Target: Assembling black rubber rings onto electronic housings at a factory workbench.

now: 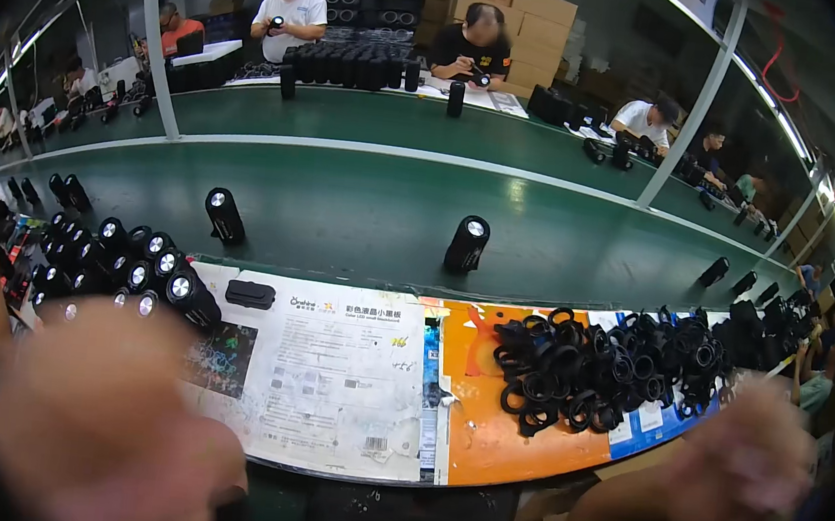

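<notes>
My left hand [88, 395] is raised close to the camera at the lower left, badly blurred, so its fingers cannot be made out. Behind it stands a cluster of black cylindrical speakers [138, 276] with silver round ends. My right hand [745, 458] is up at the lower right, also smeared, and whether it holds anything does not show. The pile of black plastic rings [583, 372] lies to its left on the bench. A small black oblong part [250, 294] rests on the white printed sheet [345, 384] between the hands.
Beyond the bench runs a green conveyor belt [344, 193] carrying spaced upright speakers, among them one speaker [467, 243] near the middle. Metal posts [694, 101] rise past it. Several people work opposite, with cardboard boxes [544, 27] behind. An orange sheet [490, 448] covers the bench's right part.
</notes>
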{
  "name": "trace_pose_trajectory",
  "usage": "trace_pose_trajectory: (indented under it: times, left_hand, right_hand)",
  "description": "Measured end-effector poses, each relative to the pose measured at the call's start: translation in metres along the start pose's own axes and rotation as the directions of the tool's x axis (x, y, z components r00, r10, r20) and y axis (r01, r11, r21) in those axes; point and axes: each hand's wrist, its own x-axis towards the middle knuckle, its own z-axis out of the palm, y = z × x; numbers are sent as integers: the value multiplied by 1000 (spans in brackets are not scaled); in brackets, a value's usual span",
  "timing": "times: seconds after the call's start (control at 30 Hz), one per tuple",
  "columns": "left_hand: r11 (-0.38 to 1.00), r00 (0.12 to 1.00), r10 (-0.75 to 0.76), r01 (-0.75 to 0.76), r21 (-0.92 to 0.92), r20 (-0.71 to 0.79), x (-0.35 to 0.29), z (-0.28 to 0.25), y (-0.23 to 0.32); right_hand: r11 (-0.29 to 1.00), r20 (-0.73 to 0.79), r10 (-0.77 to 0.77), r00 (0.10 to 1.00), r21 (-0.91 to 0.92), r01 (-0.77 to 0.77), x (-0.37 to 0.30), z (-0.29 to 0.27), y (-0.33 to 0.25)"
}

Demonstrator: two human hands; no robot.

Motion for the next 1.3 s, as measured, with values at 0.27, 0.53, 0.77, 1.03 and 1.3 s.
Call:
trace_pose_trajectory:
  times: [0.27,0.53,0.77,1.03,1.3]
  left_hand:
    - [740,837,-516,331,-585,-179,-61,53,-51]
    - [819,718,-457,108,-564,-526,-53,70,-61]
    - [791,819,-522,360,-495,-239,-124,62,-89]
    - [230,115,-968,761,-607,-224,-284,86,-183]
    - [239,183,-969,548,-801,-164,-327,58,-208]
  right_hand:
    - [613,330,465,822,549,-568,-85,119,34]
    - [667,340,490,803,446,-596,-84,116,27]
    - [442,312,882,353,-291,-848,-154,191,239]
    - [225,-78,953,293,-465,-856,-252,288,345]
    - [523,736,639,221,-205,-827,-181,266,147]
